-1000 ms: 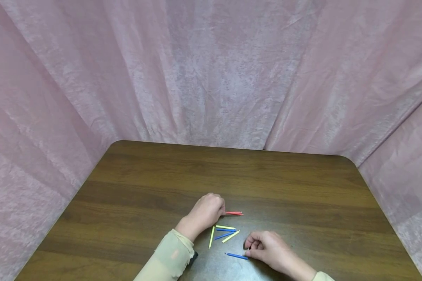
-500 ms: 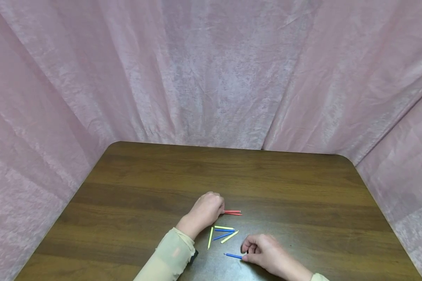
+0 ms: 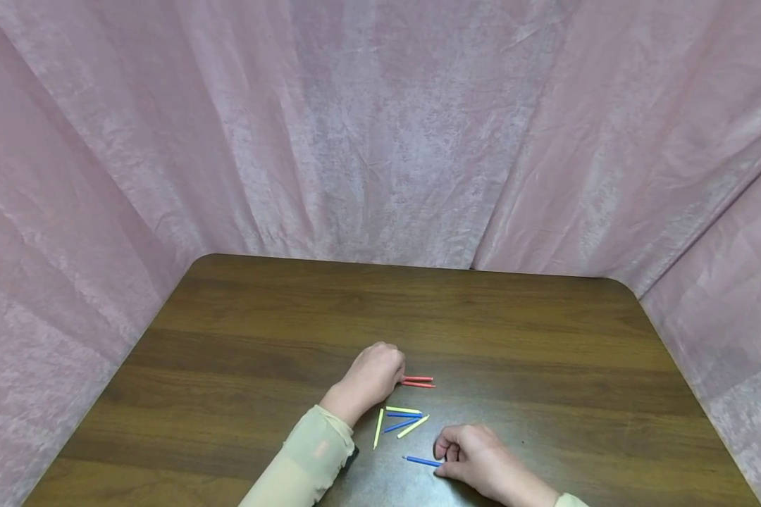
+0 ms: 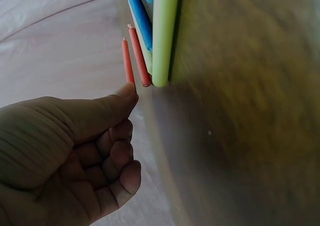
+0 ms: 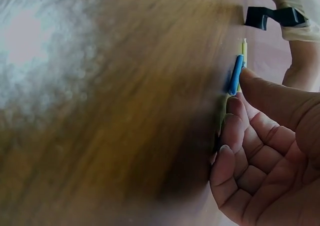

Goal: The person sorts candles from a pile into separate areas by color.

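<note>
My left hand (image 3: 370,373) pinches the near end of a thin red candle (image 4: 128,63) between thumb and fingers. Beside it lies a second red candle (image 4: 140,58), a narrow gap apart at their right ends in the head view. Lower right, my right hand (image 3: 478,454) rests low by a blue candle (image 3: 421,460), fingers loosely bent. Its thumb and forefinger stand apart on either side of the candle's right end, the thumb tip right at its side in the right wrist view. That blue candle lies along the table, its left tip in plain sight.
Between the hands lie two blue candles (image 3: 402,425) and three yellow ones, one (image 3: 378,429) at the left, one (image 3: 403,410) along the top and one (image 3: 413,427) slanting at the right. The brown wooden table (image 3: 279,317) ends at pink curtains (image 3: 380,141).
The red candles' right ends have spread apart slightly as my left hand edges away from me. My right thumb has slid from over the blue candle's end to its near side.
</note>
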The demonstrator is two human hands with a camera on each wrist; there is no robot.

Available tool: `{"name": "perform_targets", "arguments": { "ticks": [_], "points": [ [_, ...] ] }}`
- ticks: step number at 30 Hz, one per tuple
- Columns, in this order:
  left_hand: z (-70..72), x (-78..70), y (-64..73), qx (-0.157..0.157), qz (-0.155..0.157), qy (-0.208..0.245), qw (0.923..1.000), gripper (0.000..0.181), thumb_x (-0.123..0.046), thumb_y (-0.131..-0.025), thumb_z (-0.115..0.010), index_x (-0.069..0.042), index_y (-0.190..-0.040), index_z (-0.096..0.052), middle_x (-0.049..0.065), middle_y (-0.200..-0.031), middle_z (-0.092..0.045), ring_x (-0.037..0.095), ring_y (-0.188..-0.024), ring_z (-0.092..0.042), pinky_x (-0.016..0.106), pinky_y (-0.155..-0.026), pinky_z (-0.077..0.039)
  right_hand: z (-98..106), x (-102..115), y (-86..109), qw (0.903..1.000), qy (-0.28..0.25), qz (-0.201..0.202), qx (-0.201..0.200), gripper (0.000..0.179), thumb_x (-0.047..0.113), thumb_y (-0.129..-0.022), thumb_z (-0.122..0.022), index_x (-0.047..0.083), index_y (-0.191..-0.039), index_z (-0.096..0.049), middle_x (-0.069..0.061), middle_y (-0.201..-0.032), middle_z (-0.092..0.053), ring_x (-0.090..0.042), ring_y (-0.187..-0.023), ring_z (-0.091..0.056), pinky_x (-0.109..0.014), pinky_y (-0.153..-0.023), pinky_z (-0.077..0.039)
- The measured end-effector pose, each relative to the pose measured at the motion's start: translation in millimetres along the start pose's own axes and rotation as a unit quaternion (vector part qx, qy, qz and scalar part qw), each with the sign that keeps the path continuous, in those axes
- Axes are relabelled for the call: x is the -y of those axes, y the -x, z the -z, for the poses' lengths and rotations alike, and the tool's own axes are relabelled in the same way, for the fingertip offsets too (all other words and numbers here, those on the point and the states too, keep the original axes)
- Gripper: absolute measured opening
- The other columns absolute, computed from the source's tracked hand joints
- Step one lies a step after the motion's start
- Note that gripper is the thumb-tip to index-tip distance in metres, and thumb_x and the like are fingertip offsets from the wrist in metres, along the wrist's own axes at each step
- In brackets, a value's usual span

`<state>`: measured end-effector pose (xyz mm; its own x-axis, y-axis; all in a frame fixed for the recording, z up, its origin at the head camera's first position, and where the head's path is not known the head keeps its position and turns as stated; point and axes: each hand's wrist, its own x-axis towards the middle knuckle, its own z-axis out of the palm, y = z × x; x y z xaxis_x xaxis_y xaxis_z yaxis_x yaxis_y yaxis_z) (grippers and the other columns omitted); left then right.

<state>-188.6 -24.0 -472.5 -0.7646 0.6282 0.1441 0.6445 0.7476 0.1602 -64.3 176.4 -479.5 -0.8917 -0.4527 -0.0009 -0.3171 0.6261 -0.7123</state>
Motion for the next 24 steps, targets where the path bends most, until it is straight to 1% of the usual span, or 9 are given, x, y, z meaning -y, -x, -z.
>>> {"name": "perform_targets", "arguments": {
  "ticks": [11,24],
  "points": [
    [-2.0,-0.2,-3.1,-0.005,-0.004,-0.009,0.9999,0.029,-0.005,-0.073,-0.068,-0.019,-0.053,-0.052,-0.007,-0.058,-0.047,0.017,-0.061,-0.053,0.031,-0.058,-0.043,-3.1,-0.7,-0.8,0.9995,0.032,0.003,-0.005,0.025,0.013,-0.072,-0.081,0.021,-0.071,-0.058,0.019,-0.058,-0.045,0.006,-0.053,-0.040,-0.017,-0.051,-0.034],
    [-2.0,-1.8,-4.1,-0.005,-0.008,-0.017,0.9998,0.029,-0.004,-0.072,-0.070,-0.019,-0.053,-0.053,-0.007,-0.058,-0.048,0.016,-0.061,-0.054,0.031,-0.058,-0.044,-5.3,-0.9,0.1,0.9985,0.051,0.011,-0.016,0.025,0.013,-0.072,-0.080,0.023,-0.070,-0.057,0.020,-0.057,-0.045,0.007,-0.053,-0.040,-0.017,-0.050,-0.033]
  ]
}}
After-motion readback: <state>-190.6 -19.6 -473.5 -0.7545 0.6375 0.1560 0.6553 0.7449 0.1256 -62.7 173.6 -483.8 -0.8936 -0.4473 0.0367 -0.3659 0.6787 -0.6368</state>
